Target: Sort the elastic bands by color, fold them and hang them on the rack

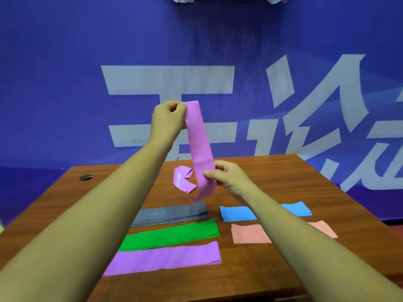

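I hold a purple elastic band (199,147) upright above the table. My left hand (169,118) pinches its top end, and my right hand (226,176) pinches it near the bottom, where a short tail hangs free. Another crumpled purple band (182,179) lies behind it on the table. Folded bands lie flat in front: grey (172,214), green (170,235), purple (163,258), blue (237,213) and pink (250,234). My right forearm crosses the blue and pink ones. No rack is in view.
The wooden table (272,179) has a round cable hole (86,177) at its far left. A blue banner with large white characters (165,79) hangs close behind the table.
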A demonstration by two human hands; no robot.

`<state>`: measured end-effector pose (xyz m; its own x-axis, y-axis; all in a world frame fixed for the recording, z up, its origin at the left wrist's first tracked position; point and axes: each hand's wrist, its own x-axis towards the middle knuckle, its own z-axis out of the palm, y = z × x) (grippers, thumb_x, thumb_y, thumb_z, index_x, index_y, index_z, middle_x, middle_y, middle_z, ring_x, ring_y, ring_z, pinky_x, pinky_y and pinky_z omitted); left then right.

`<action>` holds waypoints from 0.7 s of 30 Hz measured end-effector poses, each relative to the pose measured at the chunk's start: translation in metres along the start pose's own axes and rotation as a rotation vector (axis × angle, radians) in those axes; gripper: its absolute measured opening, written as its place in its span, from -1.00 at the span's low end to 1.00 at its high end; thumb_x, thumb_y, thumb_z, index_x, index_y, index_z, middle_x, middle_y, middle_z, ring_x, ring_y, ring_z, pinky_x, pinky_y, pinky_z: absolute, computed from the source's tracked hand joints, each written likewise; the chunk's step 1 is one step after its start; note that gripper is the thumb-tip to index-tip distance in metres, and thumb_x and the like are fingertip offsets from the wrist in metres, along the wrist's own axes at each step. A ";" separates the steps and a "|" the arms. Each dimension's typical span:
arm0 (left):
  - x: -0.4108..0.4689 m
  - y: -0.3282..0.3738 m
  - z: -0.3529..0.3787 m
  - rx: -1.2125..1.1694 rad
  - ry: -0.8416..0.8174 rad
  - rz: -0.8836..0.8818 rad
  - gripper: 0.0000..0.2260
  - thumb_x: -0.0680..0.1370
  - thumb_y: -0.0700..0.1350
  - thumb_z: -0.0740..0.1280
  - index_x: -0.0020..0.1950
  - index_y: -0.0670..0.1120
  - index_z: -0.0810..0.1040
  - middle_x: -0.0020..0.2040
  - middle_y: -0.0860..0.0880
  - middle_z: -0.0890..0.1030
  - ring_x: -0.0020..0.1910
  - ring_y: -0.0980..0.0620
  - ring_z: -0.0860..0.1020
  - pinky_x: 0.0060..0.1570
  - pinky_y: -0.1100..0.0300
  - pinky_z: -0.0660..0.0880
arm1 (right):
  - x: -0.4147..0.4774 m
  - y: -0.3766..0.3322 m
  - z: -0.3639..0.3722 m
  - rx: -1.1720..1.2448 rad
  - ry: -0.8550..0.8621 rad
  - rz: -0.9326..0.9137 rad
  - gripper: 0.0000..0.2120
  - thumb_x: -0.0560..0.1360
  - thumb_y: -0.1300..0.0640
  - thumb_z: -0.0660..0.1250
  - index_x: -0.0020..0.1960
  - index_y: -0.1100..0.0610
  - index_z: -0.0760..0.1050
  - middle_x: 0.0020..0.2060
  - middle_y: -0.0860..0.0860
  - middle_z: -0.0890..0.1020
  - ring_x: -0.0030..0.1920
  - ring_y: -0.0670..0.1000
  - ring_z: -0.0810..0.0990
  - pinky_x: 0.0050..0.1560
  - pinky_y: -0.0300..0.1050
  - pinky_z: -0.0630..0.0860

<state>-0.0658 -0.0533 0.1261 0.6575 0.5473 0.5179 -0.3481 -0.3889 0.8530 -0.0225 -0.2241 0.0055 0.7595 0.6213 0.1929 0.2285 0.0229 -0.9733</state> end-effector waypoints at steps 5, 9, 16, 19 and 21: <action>-0.011 -0.027 -0.049 -0.029 0.056 -0.144 -0.88 0.45 -0.22 0.19 -0.29 -0.17 0.40 -0.29 -0.14 0.36 -0.32 -0.02 0.43 -0.28 0.18 0.57 | -0.023 0.013 0.017 0.071 -0.164 0.180 -0.77 0.48 0.25 0.41 0.06 0.39 0.58 -0.18 0.10 0.61 -0.25 -0.03 0.50 -0.24 -0.19 0.41; -0.031 -0.059 -0.094 -0.054 0.139 -0.283 -0.76 0.48 -0.26 0.18 -0.39 -0.10 0.32 -0.35 -0.11 0.34 -0.33 -0.05 0.39 -0.28 0.21 0.57 | -0.036 0.021 0.017 0.088 -0.194 0.299 -0.96 0.47 0.26 0.42 -0.12 0.24 0.62 -0.27 0.11 0.62 -0.28 0.03 0.56 -0.28 -0.21 0.50; -0.087 -0.115 -0.154 -0.081 0.202 -0.476 -0.77 0.59 -0.34 0.16 0.15 -0.23 0.56 -0.23 -0.16 0.55 -0.34 0.04 0.51 -0.39 0.36 0.56 | -0.053 0.032 0.015 0.032 -0.133 0.397 -0.84 0.47 0.28 0.39 0.04 0.23 0.65 -0.14 0.13 0.67 -0.18 0.02 0.57 -0.31 -0.20 0.49; -0.114 -0.130 -0.173 -0.077 0.169 -0.544 -0.75 0.60 -0.34 0.15 0.19 -0.27 0.55 -0.23 -0.14 0.56 -0.39 0.07 0.51 -0.40 0.36 0.54 | -0.058 0.040 0.015 0.021 -0.102 0.429 -0.83 0.45 0.28 0.42 0.04 0.22 0.66 -0.11 0.15 0.67 -0.12 0.06 0.55 -0.26 -0.15 0.40; -0.133 -0.134 -0.182 -0.064 0.126 -0.590 -0.74 0.60 -0.33 0.14 0.17 -0.32 0.58 -0.31 -0.10 0.58 -0.49 0.17 0.50 -0.40 0.38 0.51 | -0.060 0.045 0.015 0.051 -0.054 0.445 -0.83 0.46 0.31 0.40 0.05 0.25 0.65 -0.08 0.19 0.67 -0.09 0.08 0.56 -0.24 -0.13 0.41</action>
<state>-0.2278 0.0609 -0.0449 0.6687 0.7422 -0.0437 0.0094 0.0503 0.9987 -0.0666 -0.2484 -0.0521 0.7438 0.6195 -0.2509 -0.1439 -0.2182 -0.9652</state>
